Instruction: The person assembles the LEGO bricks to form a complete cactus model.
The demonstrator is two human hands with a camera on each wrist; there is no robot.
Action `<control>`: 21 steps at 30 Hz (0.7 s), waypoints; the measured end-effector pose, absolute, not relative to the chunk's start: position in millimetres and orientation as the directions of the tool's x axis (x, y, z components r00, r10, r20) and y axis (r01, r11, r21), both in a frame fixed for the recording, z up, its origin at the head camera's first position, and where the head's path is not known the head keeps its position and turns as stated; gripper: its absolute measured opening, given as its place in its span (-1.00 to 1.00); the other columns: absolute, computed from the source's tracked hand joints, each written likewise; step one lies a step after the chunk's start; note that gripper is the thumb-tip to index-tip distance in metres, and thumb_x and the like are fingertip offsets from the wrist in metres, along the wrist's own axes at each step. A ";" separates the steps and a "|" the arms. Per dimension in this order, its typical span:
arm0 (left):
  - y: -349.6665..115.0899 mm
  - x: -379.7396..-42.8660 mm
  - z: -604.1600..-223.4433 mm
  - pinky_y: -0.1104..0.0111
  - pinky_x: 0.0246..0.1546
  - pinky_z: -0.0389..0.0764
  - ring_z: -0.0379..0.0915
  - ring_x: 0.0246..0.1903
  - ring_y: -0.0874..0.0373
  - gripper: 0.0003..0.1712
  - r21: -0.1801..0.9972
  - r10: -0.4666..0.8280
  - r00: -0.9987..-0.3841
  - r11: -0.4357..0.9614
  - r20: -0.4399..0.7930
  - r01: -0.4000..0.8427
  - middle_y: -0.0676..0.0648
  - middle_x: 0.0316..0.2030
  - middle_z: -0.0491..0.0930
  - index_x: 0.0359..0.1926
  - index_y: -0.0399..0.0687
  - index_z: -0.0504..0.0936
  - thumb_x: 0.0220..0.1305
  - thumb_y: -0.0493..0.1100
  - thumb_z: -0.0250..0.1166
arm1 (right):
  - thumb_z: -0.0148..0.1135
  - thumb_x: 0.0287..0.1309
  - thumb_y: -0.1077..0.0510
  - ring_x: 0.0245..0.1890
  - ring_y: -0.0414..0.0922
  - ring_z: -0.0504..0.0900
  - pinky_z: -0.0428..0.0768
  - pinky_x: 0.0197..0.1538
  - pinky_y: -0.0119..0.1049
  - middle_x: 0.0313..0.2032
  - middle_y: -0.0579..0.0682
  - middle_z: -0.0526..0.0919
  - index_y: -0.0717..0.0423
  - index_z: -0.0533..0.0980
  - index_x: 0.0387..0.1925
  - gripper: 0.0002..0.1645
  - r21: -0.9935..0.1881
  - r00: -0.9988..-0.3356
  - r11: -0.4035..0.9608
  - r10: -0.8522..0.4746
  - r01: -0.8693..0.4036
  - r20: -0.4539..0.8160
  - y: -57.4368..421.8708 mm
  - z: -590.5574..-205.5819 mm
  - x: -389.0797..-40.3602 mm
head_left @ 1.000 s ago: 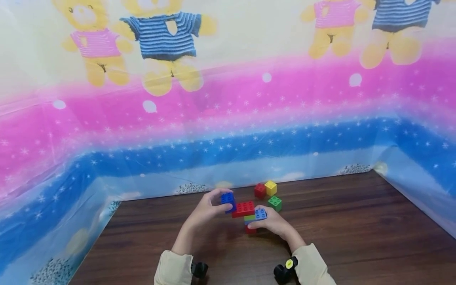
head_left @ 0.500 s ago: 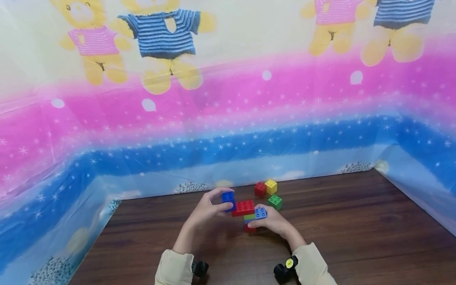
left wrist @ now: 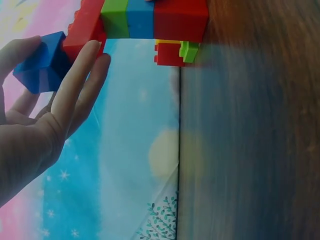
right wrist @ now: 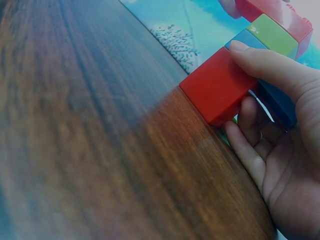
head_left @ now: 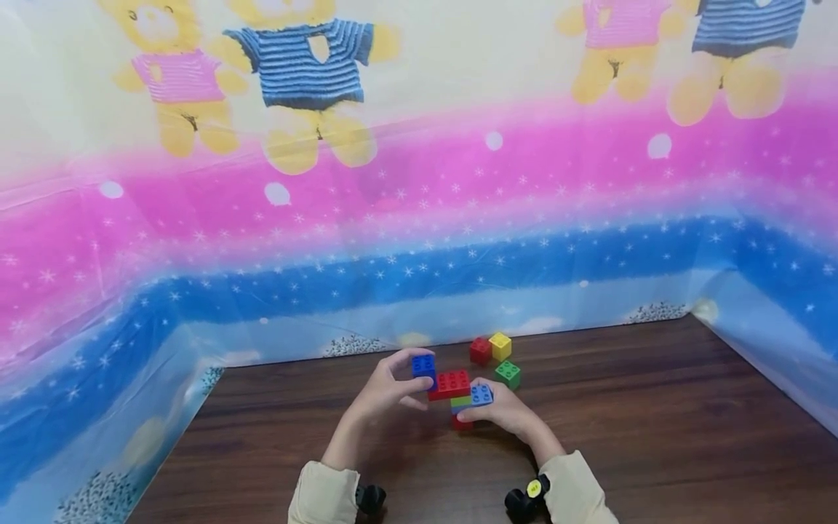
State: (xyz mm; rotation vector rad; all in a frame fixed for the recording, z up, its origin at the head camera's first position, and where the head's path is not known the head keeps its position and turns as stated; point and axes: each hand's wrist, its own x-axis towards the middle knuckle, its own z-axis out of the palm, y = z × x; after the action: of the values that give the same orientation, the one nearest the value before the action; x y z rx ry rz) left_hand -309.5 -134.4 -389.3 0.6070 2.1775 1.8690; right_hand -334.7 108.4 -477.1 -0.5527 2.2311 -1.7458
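In the head view my left hand (head_left: 389, 386) pinches a dark blue toy building brick (head_left: 423, 366) between thumb and fingers. It sits at the left end of a long red brick (head_left: 452, 383). In the left wrist view, other left fingers (left wrist: 75, 90) reach beneath that red brick. Below it the stack continues with a green brick (left wrist: 115, 19), a light blue brick (head_left: 481, 394) jutting right, and a red bottom brick (right wrist: 217, 85) standing on the table. My right hand (head_left: 503, 409) grips the light blue brick, thumb across its side in the right wrist view.
Behind the stack, loose red (head_left: 480, 351), yellow (head_left: 500, 346) and green (head_left: 508, 374) bricks stand on the brown wooden table (head_left: 628, 407). A printed cloth (head_left: 419, 284) with bears hangs along the table's back and sides.
My left hand and the dark blue brick have shifted slightly right against the long red brick. A lower left finger now shows stretched below it. My right hand keeps its hold.
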 end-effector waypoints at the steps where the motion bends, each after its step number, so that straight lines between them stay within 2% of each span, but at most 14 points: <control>1: -133.8 -309.7 -389.9 -0.17 -0.14 0.63 0.64 -0.10 -0.01 -0.38 0.978 0.437 -0.893 0.112 0.109 0.174 -0.40 0.24 0.34 0.33 -0.23 0.34 0.29 -0.23 0.29 | 0.43 0.07 -0.01 -0.11 -0.12 0.61 0.60 0.07 -0.22 -0.10 0.03 0.67 0.17 0.43 0.01 -0.44 -0.969 -0.897 0.207 -0.441 -0.132 0.027 108.1 -477.6 -334.8; 7: -133.5 -310.0 -392.3 -0.22 -0.06 0.57 0.64 -0.10 0.03 -0.35 0.974 0.438 -0.891 0.122 0.120 0.191 -0.41 0.17 0.39 0.32 -0.27 0.34 0.27 -0.19 0.32 | 0.42 0.08 0.00 -0.10 -0.15 0.62 0.60 0.12 -0.16 -0.09 0.02 0.67 0.19 0.43 0.02 -0.44 -0.971 -0.901 0.213 -0.433 -0.112 0.009 108.3 -476.6 -335.6; 14: -135.0 -310.4 -395.2 -0.23 0.03 0.52 0.63 -0.11 0.06 -0.32 0.987 0.439 -0.894 0.086 0.086 0.137 -0.38 0.15 0.39 0.34 -0.26 0.32 0.26 -0.18 0.33 | 0.41 0.10 0.04 -0.11 -0.16 0.62 0.60 0.10 -0.17 -0.09 0.01 0.68 0.19 0.43 0.04 -0.46 -0.971 -0.901 0.210 -0.434 -0.112 0.011 108.0 -474.3 -333.8; 21: -134.0 -311.5 -395.9 -0.23 0.05 0.50 0.63 -0.12 0.07 -0.36 0.989 0.440 -0.893 0.066 0.089 0.131 -0.34 0.15 0.38 0.31 -0.28 0.34 0.26 -0.21 0.33 | 0.41 0.10 0.04 -0.11 -0.15 0.61 0.60 0.10 -0.18 -0.10 0.02 0.67 0.19 0.42 0.03 -0.46 -0.969 -0.900 0.209 -0.434 -0.130 0.027 108.5 -473.9 -332.9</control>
State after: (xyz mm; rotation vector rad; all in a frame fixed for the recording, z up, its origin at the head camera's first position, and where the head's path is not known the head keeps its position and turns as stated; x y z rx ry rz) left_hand -311.5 -134.0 -395.9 0.5797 2.1074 1.9125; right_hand -332.9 108.5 -473.9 -0.5352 2.2340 -1.7504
